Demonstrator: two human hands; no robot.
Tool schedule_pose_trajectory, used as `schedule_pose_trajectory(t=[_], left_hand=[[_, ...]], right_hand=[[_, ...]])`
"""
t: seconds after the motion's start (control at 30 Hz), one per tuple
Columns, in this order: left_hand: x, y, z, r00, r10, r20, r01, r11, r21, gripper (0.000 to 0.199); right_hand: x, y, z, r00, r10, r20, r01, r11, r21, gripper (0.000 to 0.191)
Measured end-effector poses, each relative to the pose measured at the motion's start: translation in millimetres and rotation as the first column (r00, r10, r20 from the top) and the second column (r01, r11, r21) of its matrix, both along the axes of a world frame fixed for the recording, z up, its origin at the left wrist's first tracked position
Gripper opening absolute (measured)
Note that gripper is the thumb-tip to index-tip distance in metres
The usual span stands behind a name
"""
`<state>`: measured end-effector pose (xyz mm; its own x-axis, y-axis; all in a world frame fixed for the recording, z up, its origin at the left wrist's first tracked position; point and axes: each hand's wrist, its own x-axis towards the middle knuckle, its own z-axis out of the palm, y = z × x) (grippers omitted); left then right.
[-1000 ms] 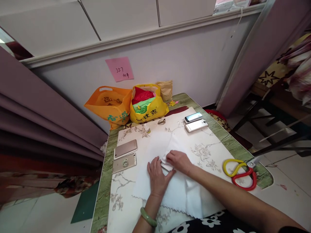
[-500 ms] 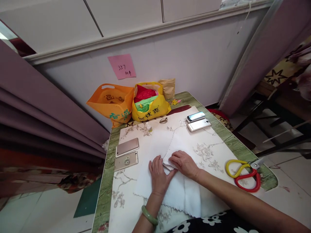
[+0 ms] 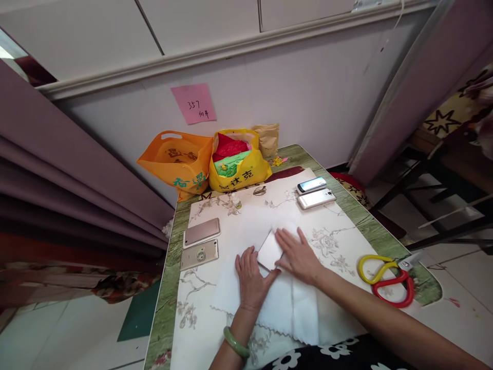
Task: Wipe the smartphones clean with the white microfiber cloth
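A white cloth [image 3: 264, 303] with scalloped edges lies spread over the table in front of me. On it rests a flat white rectangular item [image 3: 269, 252], shaped like a phone, set at a slant. My left hand [image 3: 251, 277] lies open on the cloth, its thumb close to the item's lower corner. Flat and open, my right hand [image 3: 298, 257] presses down along the item's right side, fingers stretched out over the cloth and thumb by the lower corner. A green bangle [image 3: 236, 343] circles my left wrist.
Two phones [image 3: 201, 232] lie at the left and two more phones [image 3: 316, 198] at the back right. Scissors [image 3: 387, 275] with yellow and red handles sit near the right edge. An orange bag [image 3: 175, 159] and a yellow bag [image 3: 241, 174] with cloths stand behind, beside a small bottle [image 3: 235, 201].
My right hand has opened and moved slightly right, turning a flap of cloth back off the white rectangular item. The left hand stays in place.
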<state>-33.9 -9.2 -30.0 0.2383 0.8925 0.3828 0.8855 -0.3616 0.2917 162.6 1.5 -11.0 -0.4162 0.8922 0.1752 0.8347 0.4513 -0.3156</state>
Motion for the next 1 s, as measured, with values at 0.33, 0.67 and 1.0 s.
schedule_pose_trajectory(t=[0.33, 0.67, 1.0], left_hand=[[-0.6, 0.9, 0.1, 1.000, -0.010, -0.025, 0.009, 1.000, -0.009, 0.058], [-2.3, 1.9, -4.1, 0.999, -0.016, -0.030, 0.017, 1.000, 0.024, 0.059], [-2.0, 1.9, -3.6, 1.000, -0.009, -0.023, 0.010, 0.999, 0.033, 0.060]], right_hand=[[-5.0, 0.0, 0.0, 0.996, 0.091, 0.000, -0.091, 0.996, -0.017, 0.074], [-11.6, 10.7, -8.3, 0.962, 0.271, 0.011, -0.271, 0.963, -0.008, 0.073], [-8.7, 8.0, -9.0, 0.989, 0.141, 0.032, -0.142, 0.990, 0.010, 0.070]])
